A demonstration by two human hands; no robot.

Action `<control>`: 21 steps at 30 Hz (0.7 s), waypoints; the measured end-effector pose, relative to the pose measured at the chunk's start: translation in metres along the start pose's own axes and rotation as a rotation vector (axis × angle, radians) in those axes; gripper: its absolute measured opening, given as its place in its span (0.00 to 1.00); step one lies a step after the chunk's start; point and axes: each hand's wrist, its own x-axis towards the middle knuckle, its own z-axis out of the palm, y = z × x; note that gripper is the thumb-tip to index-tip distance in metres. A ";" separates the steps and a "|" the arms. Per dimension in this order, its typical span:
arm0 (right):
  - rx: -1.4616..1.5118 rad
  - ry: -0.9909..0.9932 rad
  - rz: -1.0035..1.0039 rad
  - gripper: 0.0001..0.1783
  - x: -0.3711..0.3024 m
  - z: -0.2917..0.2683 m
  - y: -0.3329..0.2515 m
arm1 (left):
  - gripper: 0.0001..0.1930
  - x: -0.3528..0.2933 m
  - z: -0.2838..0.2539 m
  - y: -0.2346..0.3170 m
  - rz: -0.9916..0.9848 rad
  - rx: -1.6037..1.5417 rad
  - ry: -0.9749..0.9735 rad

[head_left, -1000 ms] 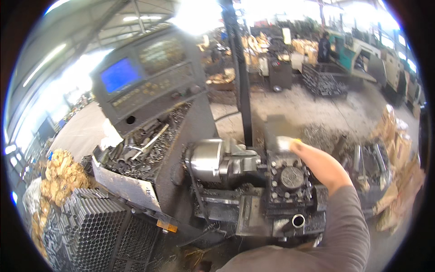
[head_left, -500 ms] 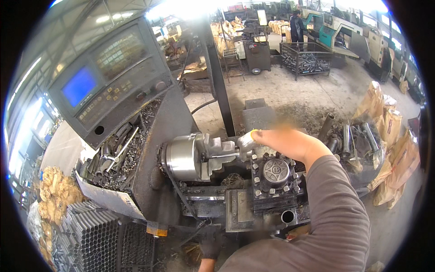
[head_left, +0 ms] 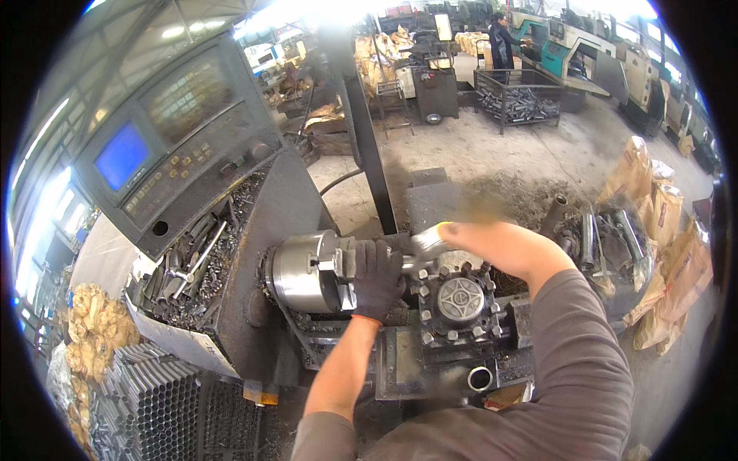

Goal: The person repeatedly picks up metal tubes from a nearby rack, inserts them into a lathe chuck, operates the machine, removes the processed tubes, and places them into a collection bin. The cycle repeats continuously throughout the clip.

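Observation:
My left hand (head_left: 374, 276), in a dark glove, is closed over the front of the jaws of a shiny lathe chuck (head_left: 301, 271). Whatever its fingers wrap round is hidden beneath the glove. My right hand (head_left: 428, 240), in a pale glove with a yellow cuff, reaches over the far side of the bolted tool post (head_left: 461, 300). It looks closed beside a short metal part (head_left: 411, 263) between the chuck and the post; its fingertips are hidden. A single jaw (head_left: 329, 265) shows left of my dark glove.
At the left stands a control panel (head_left: 181, 138) above a chip-filled tray with a T-handled wrench (head_left: 184, 275). Stacked tubes (head_left: 157, 399) lie below. Paper sacks (head_left: 673, 261) stand right. A person (head_left: 502, 46) works beyond a wire bin (head_left: 519, 100).
My left hand has come up from below the machine bed onto the chuck jaws. The chuck jaws have turned. My right hand stays near the metal part, shifted slightly right.

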 end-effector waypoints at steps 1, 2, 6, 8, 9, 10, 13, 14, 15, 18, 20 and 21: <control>-0.020 -0.027 -0.015 0.20 -0.002 0.000 0.010 | 0.28 -0.003 0.004 0.000 0.001 0.005 0.029; -0.030 -0.064 -0.015 0.20 0.000 0.005 0.015 | 0.28 -0.006 0.006 0.000 -0.038 0.023 0.025; 0.057 -0.043 0.040 0.18 0.012 0.020 0.018 | 0.31 -0.013 0.013 0.001 -0.034 -0.033 0.030; 0.075 0.056 0.105 0.17 0.001 0.021 0.009 | 0.32 -0.013 0.016 0.000 -0.036 -0.010 0.037; 0.022 0.001 0.073 0.16 -0.010 0.021 0.001 | 0.32 -0.015 0.017 0.000 -0.023 -0.028 0.070; -0.094 0.108 0.008 0.15 -0.031 0.018 -0.003 | 0.28 -0.014 0.020 0.000 -0.014 0.016 0.068; 0.045 0.632 0.263 0.18 -0.133 0.018 -0.014 | 0.28 -0.015 0.021 -0.003 0.024 -0.041 0.099; 0.402 0.873 0.403 0.23 -0.165 0.028 -0.022 | 0.30 -0.016 0.018 -0.003 0.004 0.004 -0.020; 0.296 1.138 0.280 0.20 -0.200 0.047 -0.031 | 0.33 -0.015 0.015 -0.004 0.055 0.061 -0.008; 0.534 1.318 0.566 0.34 -0.293 0.149 -0.067 | 0.32 -0.017 -0.009 -0.013 0.022 -0.067 -0.073; 0.580 1.411 0.750 0.31 -0.337 0.249 -0.093 | 0.34 -0.014 -0.025 -0.027 -0.078 -0.024 0.264; 0.671 1.332 0.953 0.30 -0.354 0.302 -0.105 | 0.30 -0.006 -0.028 -0.038 0.034 0.089 0.446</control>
